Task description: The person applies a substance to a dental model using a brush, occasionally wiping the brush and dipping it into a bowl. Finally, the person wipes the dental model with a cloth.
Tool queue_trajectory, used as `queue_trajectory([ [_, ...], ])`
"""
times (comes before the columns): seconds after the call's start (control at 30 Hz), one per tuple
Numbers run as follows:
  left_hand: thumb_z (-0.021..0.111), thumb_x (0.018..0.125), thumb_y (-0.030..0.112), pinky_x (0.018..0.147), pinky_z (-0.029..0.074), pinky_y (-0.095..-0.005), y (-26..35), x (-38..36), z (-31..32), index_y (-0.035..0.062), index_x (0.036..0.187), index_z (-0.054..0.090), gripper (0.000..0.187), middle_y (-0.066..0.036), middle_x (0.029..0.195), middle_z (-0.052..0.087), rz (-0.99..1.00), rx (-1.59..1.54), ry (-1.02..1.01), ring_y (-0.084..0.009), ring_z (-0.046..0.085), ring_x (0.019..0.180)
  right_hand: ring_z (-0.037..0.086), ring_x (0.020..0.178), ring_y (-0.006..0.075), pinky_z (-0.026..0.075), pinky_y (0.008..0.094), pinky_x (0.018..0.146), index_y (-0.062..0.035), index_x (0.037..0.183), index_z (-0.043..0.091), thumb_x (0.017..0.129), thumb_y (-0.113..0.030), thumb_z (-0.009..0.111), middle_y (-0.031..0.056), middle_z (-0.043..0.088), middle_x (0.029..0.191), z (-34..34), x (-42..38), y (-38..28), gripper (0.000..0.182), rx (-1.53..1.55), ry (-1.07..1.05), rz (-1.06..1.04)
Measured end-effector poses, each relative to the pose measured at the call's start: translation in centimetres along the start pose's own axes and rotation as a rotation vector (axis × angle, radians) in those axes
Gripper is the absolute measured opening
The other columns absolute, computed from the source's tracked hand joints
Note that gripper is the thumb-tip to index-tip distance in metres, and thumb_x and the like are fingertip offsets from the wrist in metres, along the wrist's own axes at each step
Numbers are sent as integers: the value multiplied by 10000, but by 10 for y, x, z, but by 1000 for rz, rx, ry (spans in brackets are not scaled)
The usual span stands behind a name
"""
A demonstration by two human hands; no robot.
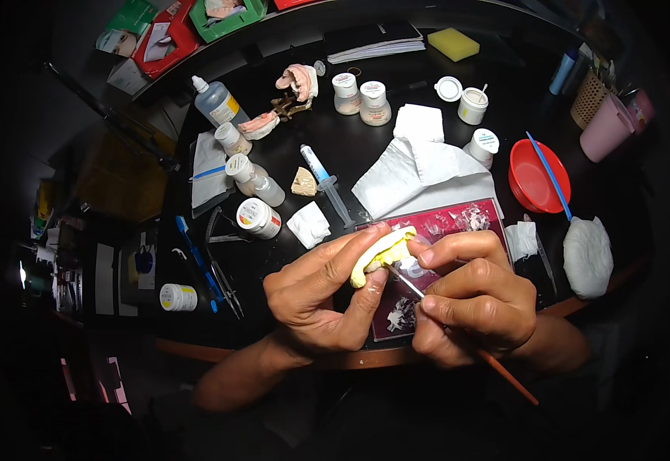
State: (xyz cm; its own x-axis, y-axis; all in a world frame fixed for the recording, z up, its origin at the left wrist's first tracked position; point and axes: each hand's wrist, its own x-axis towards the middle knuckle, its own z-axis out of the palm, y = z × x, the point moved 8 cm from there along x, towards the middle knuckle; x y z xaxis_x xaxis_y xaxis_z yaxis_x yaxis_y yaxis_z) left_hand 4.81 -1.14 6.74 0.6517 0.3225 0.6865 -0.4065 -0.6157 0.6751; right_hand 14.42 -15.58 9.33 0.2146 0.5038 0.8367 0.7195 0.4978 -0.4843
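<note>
Between the thumb and fingers of my left hand is a pale yellow, arch-shaped dental model, lifted above the tabletop. My right hand grips a dental carving tool with a thin metal shaft and a reddish-brown handle. The tool's tip meets the inner side of the model, though the exact contact is hidden by fingers. My right index finger reaches close to the model's right end. Beneath both hands lies a dark red board with white shavings scattered on it.
White cloths lie behind the board, near a syringe. A red bowl with a blue stick stands at right, beside a white wrapped bundle. Several bottles and jars line the left. Pink dental casts stand farther back.
</note>
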Motion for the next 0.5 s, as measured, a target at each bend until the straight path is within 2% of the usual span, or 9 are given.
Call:
queue_trajectory([
  [0.5, 732, 848, -76, 911, 607, -346, 4, -1, -1, -113, 1259, 695, 414, -283, 1114, 756, 28, 15, -2, -306, 770, 1034, 730, 1006, 329, 610, 417, 845, 15, 888, 726, 717, 59, 811, 88, 696, 829, 1, 1, -3, 196, -13, -24, -17],
])
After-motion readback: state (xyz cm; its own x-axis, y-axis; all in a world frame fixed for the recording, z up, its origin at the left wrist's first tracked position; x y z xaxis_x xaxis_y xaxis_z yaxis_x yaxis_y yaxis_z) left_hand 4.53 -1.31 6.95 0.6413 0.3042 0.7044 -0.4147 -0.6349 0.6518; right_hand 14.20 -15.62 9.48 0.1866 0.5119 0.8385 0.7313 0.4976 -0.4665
